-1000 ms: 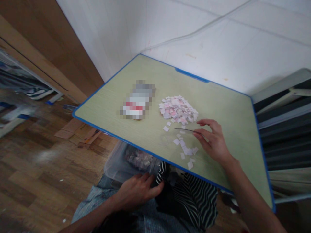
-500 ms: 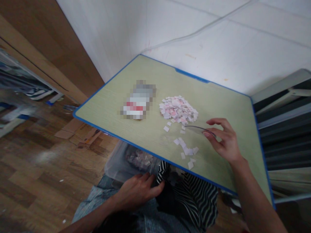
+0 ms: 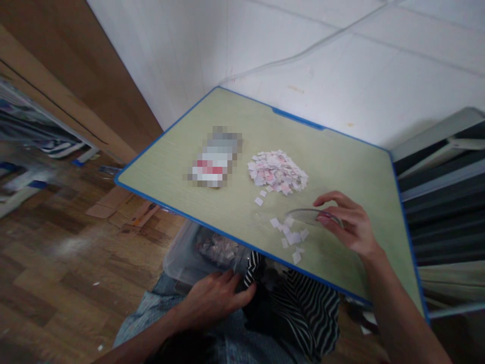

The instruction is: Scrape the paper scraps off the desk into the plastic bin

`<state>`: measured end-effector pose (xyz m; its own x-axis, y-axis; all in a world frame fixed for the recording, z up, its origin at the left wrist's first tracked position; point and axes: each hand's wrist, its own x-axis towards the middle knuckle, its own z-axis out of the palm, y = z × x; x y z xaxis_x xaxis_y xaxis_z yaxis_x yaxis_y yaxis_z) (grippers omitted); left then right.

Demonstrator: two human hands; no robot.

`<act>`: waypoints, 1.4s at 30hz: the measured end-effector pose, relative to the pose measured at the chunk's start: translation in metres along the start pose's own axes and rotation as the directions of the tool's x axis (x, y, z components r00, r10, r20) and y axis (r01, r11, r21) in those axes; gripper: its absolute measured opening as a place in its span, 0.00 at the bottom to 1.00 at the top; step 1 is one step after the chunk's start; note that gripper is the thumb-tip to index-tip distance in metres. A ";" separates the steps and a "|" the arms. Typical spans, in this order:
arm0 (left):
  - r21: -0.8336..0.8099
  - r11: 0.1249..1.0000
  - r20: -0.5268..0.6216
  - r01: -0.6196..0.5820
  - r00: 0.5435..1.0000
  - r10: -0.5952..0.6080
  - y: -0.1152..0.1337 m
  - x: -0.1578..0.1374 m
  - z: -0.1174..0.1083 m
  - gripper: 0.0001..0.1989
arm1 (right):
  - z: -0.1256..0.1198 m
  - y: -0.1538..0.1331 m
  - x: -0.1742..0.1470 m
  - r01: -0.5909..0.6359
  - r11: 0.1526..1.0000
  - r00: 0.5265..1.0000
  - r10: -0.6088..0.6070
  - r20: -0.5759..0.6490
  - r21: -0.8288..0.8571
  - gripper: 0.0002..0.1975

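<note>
My right hand point(image 3: 348, 222) pinches a thin, clear, curved piece of plastic point(image 3: 303, 216) between thumb and fingers. Its edge is low over the table, right by a scatter of loose paper squares point(image 3: 291, 236). Behind it lies a heap of small white and pink paper squares point(image 3: 278, 171), with a few strays at its near side. Below the table edge, my left hand point(image 3: 217, 298) rests at the near side of a clear plastic tub point(image 3: 178, 255), thumb spread from the fingers. Its fingertips are partly hidden.
A blurred-out flat item point(image 3: 215, 159) lies on the blue-edged, pale green table point(image 3: 162, 162), left of the heap. Inside the tub are more small pieces point(image 3: 220, 247). Black-and-white striped cloth point(image 3: 306, 308) hangs below the table. A white wall point(image 3: 303, 65) stands behind, and flattened cardboard point(image 3: 121, 205) lies on the floor.
My right hand has drawn the clear plastic piece toward me, away from the heap. A couple of squares near the heap now lie closer to the loose scatter. My left hand has not moved.
</note>
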<state>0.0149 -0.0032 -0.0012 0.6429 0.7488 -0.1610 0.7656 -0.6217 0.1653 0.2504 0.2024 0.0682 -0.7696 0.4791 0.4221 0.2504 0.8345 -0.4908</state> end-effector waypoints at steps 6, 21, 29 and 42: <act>-0.008 1.000 -0.005 -0.006 1.000 0.006 -0.001 0.000 -0.002 0.23 | 0.002 -0.004 0.002 0.007 0.999 0.992 -0.012 0.127 0.043 0.05; -0.009 1.000 -0.009 -0.010 1.000 0.010 0.000 -0.002 -0.003 0.23 | 0.024 -0.003 0.006 -0.027 0.972 1.000 0.025 -0.014 -0.232 0.04; -0.014 1.000 -0.012 -0.014 1.000 0.014 0.000 -0.001 -0.002 0.24 | 0.026 -0.004 0.007 -0.028 0.959 0.998 0.009 -0.068 -0.283 0.03; -0.020 1.000 -0.006 0.006 1.000 -0.006 0.000 0.000 -0.006 0.23 | 0.024 -0.002 0.028 0.027 0.940 0.995 -0.059 -0.085 -0.339 0.03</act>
<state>0.0148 -0.0019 0.0041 0.6384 0.7537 -0.1563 0.7685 -0.6130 0.1834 0.2140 0.2079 0.0628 -0.7302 0.4504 0.5138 0.4140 0.8899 -0.1916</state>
